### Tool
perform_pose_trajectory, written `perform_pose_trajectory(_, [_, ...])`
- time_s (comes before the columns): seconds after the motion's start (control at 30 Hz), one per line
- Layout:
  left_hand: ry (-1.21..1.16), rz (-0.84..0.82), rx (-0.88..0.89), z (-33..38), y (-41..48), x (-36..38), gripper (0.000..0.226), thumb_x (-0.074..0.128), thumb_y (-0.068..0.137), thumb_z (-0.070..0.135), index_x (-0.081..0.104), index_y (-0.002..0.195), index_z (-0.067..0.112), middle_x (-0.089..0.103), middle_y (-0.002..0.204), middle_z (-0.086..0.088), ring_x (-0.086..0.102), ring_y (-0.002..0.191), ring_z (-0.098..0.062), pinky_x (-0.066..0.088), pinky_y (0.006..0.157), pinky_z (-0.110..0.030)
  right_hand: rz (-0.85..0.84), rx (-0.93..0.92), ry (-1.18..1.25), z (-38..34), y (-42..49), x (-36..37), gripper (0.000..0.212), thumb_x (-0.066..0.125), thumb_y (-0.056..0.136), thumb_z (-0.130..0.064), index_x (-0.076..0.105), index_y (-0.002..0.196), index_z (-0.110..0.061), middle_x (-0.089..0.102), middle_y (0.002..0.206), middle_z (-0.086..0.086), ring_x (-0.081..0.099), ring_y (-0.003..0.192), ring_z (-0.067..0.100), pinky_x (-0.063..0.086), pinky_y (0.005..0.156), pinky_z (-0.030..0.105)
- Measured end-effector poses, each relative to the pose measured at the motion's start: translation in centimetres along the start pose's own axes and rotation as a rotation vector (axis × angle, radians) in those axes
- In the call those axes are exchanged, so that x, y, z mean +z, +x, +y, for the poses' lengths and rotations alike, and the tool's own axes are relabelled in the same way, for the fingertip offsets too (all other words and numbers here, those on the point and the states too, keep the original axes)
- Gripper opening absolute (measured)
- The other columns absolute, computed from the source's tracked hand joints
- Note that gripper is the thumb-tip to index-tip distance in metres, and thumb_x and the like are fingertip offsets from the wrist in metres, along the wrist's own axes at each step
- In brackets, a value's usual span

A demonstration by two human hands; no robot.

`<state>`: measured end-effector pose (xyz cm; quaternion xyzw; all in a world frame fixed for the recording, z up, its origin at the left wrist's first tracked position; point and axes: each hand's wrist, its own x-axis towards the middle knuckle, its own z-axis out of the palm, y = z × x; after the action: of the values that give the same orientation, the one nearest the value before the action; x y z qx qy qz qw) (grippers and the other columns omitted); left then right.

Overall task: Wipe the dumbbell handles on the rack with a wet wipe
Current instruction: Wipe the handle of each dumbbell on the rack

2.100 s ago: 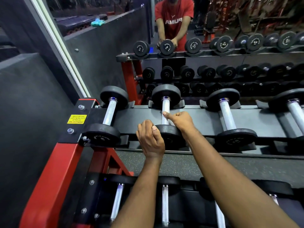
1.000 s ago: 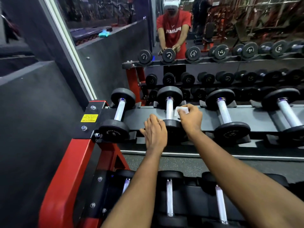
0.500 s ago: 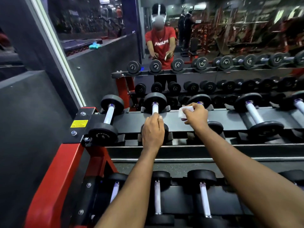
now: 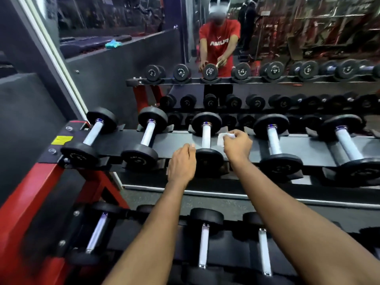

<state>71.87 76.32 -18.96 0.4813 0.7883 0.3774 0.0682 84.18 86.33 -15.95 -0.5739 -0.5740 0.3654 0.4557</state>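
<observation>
Now that both hands have shifted rightward from the second dumbbell to the third dumbbell (image 4: 206, 136), its handle looks to be next for wiping. The left hand (image 4: 182, 163) sits against that dumbbell's near head, fingers curled; whether they grip it I cannot tell. Just right of the handle, the wet wipe (image 4: 221, 139) is pinched in the fingers of the right hand (image 4: 237, 146), apparently not yet on the steel. Two more dumbbells wait further right on the black-and-red rack (image 4: 176, 139). Behind it, a mirror (image 4: 308, 48) doubles the gym.
</observation>
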Motion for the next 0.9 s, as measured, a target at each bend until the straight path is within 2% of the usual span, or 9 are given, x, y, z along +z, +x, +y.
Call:
perform_pose_trajectory(0.07, [-0.010, -0.064, -0.047, 0.6, -0.3, 0.8, 0.049, 0.022, 0.105, 0.049, 0.055, 0.101, 0.012, 0.063, 0.105, -0.014, 0.056, 0.102, -0.035, 0.045, 0.088, -0.047, -0.022, 0.043, -0.015, 0.6, 0.9, -0.4, 0.017, 0.052, 0.083, -0.015, 0.069, 0.082, -0.014, 0.069, 0.082, 0.010, 0.066, 0.082, 0.034, 0.055, 0.072, 0.032])
perform_pose_trajectory(0.13, [-0.065, -0.086, -0.103, 1.2, -0.6, 1.2, 0.050, 0.020, 0.104, 0.051, 0.052, 0.102, 0.013, 0.060, 0.103, -0.007, 0.057, 0.101, -0.028, 0.042, 0.083, -0.040, -0.063, 0.103, -0.069, 0.7, 1.5, -0.7, 0.023, 0.053, 0.088, -0.015, 0.072, 0.101, -0.012, 0.070, 0.100, 0.014, 0.064, 0.099, 0.035, 0.041, 0.073, 0.022])
perform_pose_trajectory(0.2, [-0.095, -0.112, -0.178, 2.0, -0.7, 1.2, 0.052, 0.019, 0.105, 0.052, 0.051, 0.114, 0.012, 0.054, 0.107, -0.001, 0.049, 0.100, -0.018, 0.034, 0.083, -0.035, -0.124, 0.191, -0.104, 0.6, 2.0, -0.5, 0.027, 0.054, 0.089, -0.012, 0.069, 0.111, -0.009, 0.068, 0.109, 0.015, 0.062, 0.105, 0.033, 0.037, 0.072, 0.023])
perform_pose_trajectory(0.33, [-0.069, -0.170, -0.254, 2.9, -0.5, 1.3, 0.054, 0.020, 0.106, 0.050, 0.045, 0.120, 0.005, 0.055, 0.118, -0.020, 0.046, 0.097, -0.028, 0.031, 0.081, -0.035, -0.263, 0.241, -0.211, 0.3, 2.8, 0.6, 0.015, 0.057, 0.085, -0.010, 0.064, 0.098, -0.006, 0.066, 0.104, 0.012, 0.058, 0.085, 0.027, 0.041, 0.060, 0.023])
perform_pose_trajectory(0.47, [-0.113, -0.206, -0.281, 2.4, -0.2, 1.5, 0.054, 0.018, 0.104, 0.054, 0.041, 0.120, 0.007, 0.054, 0.121, -0.018, 0.050, 0.104, -0.029, 0.034, 0.084, -0.037, -0.383, 0.245, -0.221, 0.8, 2.5, 2.7, 0.021, 0.059, 0.082, -0.014, 0.065, 0.100, -0.004, 0.067, 0.105, 0.016, 0.065, 0.098, 0.032, 0.049, 0.073, 0.031])
perform_pose_trajectory(0.57, [-0.166, -0.218, -0.302, 2.1, 0.0, 1.6, 0.055, 0.017, 0.103, 0.055, 0.040, 0.121, 0.008, 0.053, 0.126, -0.017, 0.051, 0.114, -0.031, 0.037, 0.089, -0.040, -0.414, 0.261, -0.183, 1.1, 1.8, 3.4, 0.027, 0.062, 0.083, -0.018, 0.067, 0.105, -0.003, 0.068, 0.106, 0.016, 0.064, 0.100, 0.032, 0.046, 0.071, 0.029])
perform_pose_trajectory(0.7, [-0.187, -0.221, -0.287, 1.9, 0.0, 1.9, 0.050, 0.018, 0.104, 0.054, 0.038, 0.118, 0.011, 0.049, 0.131, -0.015, 0.048, 0.121, -0.029, 0.035, 0.092, -0.038, -0.288, 0.219, -0.157, 1.7, 1.7, 3.1, 0.015, 0.065, 0.078, -0.022, 0.060, 0.070, -0.011, 0.060, 0.071, 0.007, 0.060, 0.076, 0.031, 0.037, 0.056, 0.027])
perform_pose_trajectory(0.83, [-0.185, -0.214, -0.279, 1.8, -0.1, 1.9, 0.052, 0.017, 0.103, 0.056, 0.038, 0.120, 0.011, 0.049, 0.130, -0.014, 0.049, 0.119, -0.029, 0.037, 0.094, -0.040, -0.398, 0.265, -0.097, 1.7, 1.9, 3.7, 0.027, 0.064, 0.073, -0.023, 0.066, 0.092, -0.003, 0.067, 0.087, 0.012, 0.065, 0.082, 0.030, 0.052, 0.066, 0.034])
perform_pose_trajectory(0.9, [-0.155, -0.214, -0.272, 1.7, -0.1, 1.9, 0.054, 0.016, 0.103, 0.056, 0.039, 0.119, 0.011, 0.051, 0.128, -0.015, 0.050, 0.117, -0.030, 0.038, 0.094, -0.042, -0.384, 0.236, -0.161, 1.4, 2.0, 3.4, 0.019, 0.064, 0.076, -0.022, 0.064, 0.084, -0.005, 0.063, 0.079, 0.009, 0.062, 0.076, 0.029, 0.047, 0.059, 0.030])
